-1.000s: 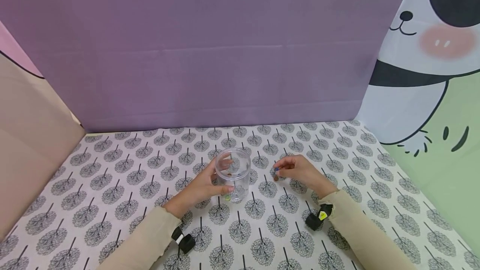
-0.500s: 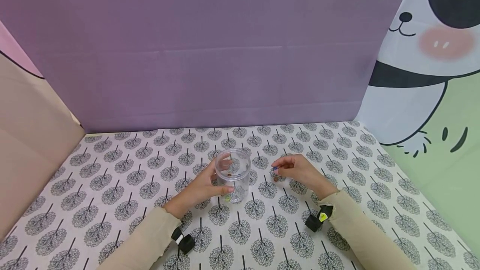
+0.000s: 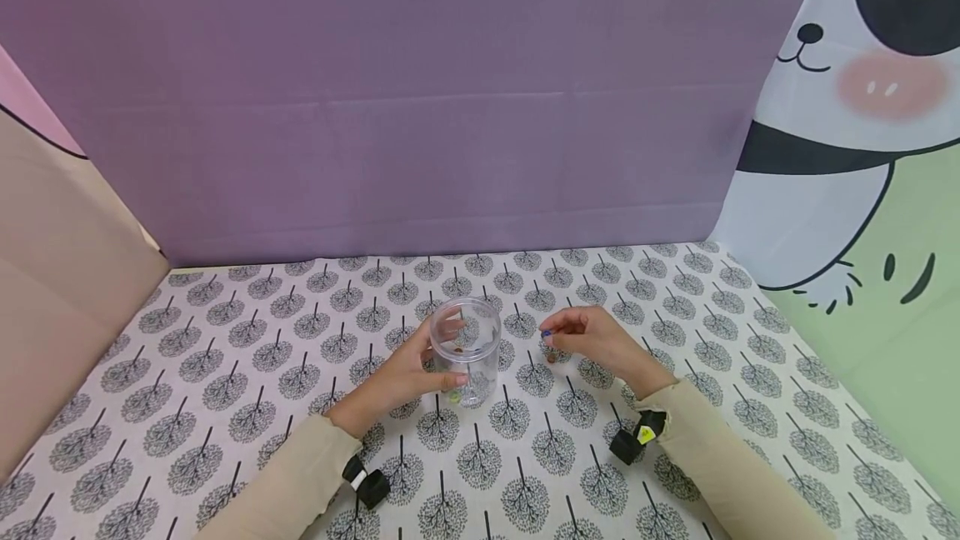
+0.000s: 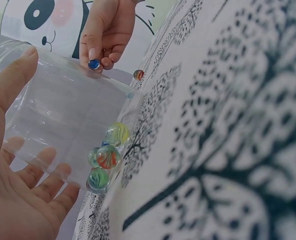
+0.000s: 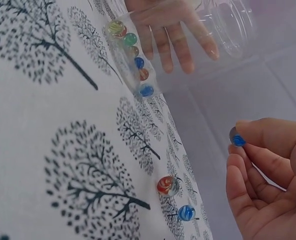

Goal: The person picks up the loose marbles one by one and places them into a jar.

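Note:
A clear plastic jar (image 3: 466,346) stands upright on the tree-print cloth, and my left hand (image 3: 431,361) grips its side with thumb in front and fingers behind. Several coloured marbles (image 4: 105,156) lie at the jar's bottom. My right hand (image 3: 551,335) hovers just right of the jar and pinches a blue marble (image 5: 238,140) between thumb and forefinger, a little above the cloth. Below it, a red-orange marble (image 5: 167,185) and another blue marble (image 5: 186,212) lie loose on the cloth.
The tree-print cloth (image 3: 225,373) covers the whole table. A purple backdrop (image 3: 420,107) closes the far edge, a panda-print panel (image 3: 847,148) the right and a beige panel (image 3: 67,273) the left.
My right hand has risen slightly and drifted left towards the jar with the blue marble pinched. The left hand and the jar have stayed put.

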`<state>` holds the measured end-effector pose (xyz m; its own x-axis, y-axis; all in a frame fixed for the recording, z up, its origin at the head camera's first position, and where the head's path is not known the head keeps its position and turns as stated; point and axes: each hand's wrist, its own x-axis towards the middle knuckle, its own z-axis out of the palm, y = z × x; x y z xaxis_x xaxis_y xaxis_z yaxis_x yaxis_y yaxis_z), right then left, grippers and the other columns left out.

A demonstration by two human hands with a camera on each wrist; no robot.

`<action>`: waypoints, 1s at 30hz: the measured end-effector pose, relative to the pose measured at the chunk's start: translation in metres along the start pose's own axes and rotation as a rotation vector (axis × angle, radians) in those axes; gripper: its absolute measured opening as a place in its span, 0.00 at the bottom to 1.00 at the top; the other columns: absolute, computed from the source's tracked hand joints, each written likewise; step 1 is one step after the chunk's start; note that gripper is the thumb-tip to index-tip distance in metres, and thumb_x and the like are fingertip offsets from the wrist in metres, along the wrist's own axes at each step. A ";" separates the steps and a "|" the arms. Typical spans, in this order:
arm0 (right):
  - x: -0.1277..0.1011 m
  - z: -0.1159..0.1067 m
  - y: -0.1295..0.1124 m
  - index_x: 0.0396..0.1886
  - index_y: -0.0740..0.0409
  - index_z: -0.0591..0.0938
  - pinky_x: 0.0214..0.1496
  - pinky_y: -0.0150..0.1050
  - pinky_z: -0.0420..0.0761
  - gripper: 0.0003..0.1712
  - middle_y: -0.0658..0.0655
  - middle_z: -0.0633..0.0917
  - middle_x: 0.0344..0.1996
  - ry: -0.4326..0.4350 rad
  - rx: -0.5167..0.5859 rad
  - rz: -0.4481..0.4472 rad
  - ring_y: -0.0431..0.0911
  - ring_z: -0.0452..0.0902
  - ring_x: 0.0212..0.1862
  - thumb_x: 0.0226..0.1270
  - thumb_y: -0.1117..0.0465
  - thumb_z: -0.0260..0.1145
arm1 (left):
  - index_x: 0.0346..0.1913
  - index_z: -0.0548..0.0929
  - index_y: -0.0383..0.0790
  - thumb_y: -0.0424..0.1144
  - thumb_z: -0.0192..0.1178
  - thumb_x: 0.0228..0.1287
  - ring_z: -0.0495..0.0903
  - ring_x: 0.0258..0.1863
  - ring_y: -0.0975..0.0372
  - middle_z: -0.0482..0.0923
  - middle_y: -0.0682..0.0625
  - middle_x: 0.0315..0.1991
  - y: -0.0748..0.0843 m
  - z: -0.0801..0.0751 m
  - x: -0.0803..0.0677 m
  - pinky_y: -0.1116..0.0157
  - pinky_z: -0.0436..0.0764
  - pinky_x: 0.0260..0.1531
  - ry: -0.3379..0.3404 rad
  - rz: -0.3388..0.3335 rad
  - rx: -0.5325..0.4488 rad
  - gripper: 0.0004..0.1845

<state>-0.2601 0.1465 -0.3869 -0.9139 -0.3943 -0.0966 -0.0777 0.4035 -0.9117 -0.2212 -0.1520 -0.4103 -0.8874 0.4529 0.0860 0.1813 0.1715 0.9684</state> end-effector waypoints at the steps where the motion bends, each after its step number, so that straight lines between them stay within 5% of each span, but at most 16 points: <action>1: 0.000 0.000 -0.001 0.49 0.63 0.80 0.46 0.43 0.79 0.19 0.55 0.83 0.35 -0.001 -0.003 -0.002 0.52 0.78 0.40 0.59 0.60 0.67 | 0.72 0.52 0.58 0.37 0.71 0.49 0.65 0.62 0.40 0.56 0.43 0.71 0.000 0.000 0.000 0.46 0.73 0.55 -0.002 0.002 -0.003 0.51; 21: -0.004 0.004 -0.015 0.50 0.66 0.79 0.44 0.42 0.81 0.20 0.55 0.82 0.37 -0.014 0.029 -0.094 0.59 0.76 0.42 0.60 0.60 0.66 | 0.72 0.52 0.59 0.38 0.72 0.48 0.65 0.63 0.41 0.57 0.43 0.71 0.000 0.000 0.000 0.45 0.71 0.57 0.006 -0.006 0.014 0.51; 30: -0.004 0.008 -0.023 0.49 0.68 0.79 0.48 0.49 0.80 0.18 0.57 0.82 0.38 -0.034 0.045 -0.137 0.65 0.75 0.45 0.62 0.62 0.65 | 0.73 0.52 0.56 0.34 0.70 0.50 0.66 0.62 0.41 0.58 0.44 0.71 -0.001 0.000 0.001 0.44 0.70 0.58 0.006 0.007 0.021 0.50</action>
<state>-0.2510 0.1321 -0.3687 -0.8818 -0.4713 0.0167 -0.1816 0.3067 -0.9343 -0.2223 -0.1518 -0.4115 -0.8886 0.4490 0.0940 0.1964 0.1872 0.9625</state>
